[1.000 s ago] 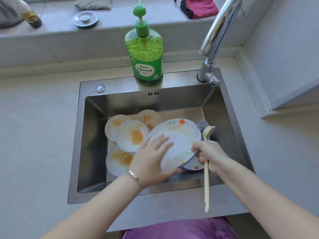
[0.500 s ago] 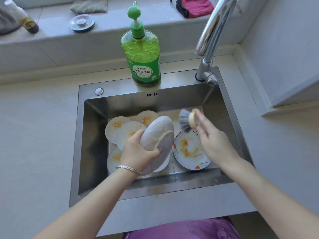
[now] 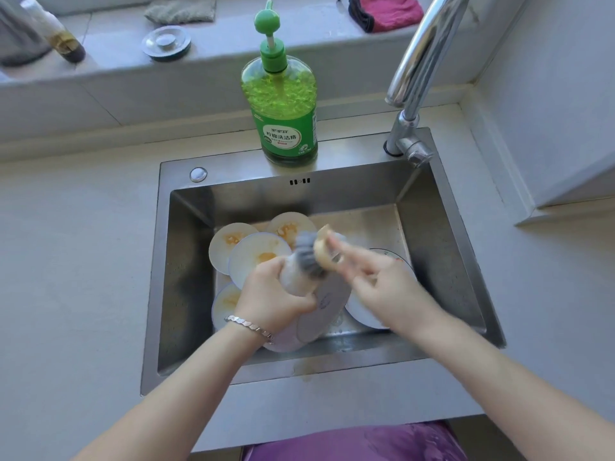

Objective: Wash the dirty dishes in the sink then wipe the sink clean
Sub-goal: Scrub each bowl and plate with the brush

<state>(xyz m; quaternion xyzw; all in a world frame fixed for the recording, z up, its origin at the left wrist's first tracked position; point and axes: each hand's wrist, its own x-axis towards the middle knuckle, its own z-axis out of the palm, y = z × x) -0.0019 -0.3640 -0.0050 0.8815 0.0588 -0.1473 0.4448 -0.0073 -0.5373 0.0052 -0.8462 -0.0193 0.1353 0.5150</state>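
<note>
The plate (image 3: 321,304) being washed is held up on edge above the floor of the sink (image 3: 442,254), tilted, with its back face turned toward the right. The left hand (image 3: 271,296) grips it, fingers curled round the upper rim, and the lower rim points down toward the near sink wall, so the plate's long line runs away from the person and upward. The brush (image 3: 309,257) lies to the right of that rim, with its grey bristle head touching the upper back of the plate. The right hand (image 3: 376,282) pinches the brush at its pale neck; the handle is hidden and the frame is blurred there. The next stroke probably runs down the back face, toward the person. Several dirty plates (image 3: 256,257) with orange residue lie flat on the sink floor behind and to the left, and another lies under the right hand. A soap bottle (image 3: 279,104) stands on the rear sink ledge, with the faucet (image 3: 424,58) to its right.
</note>
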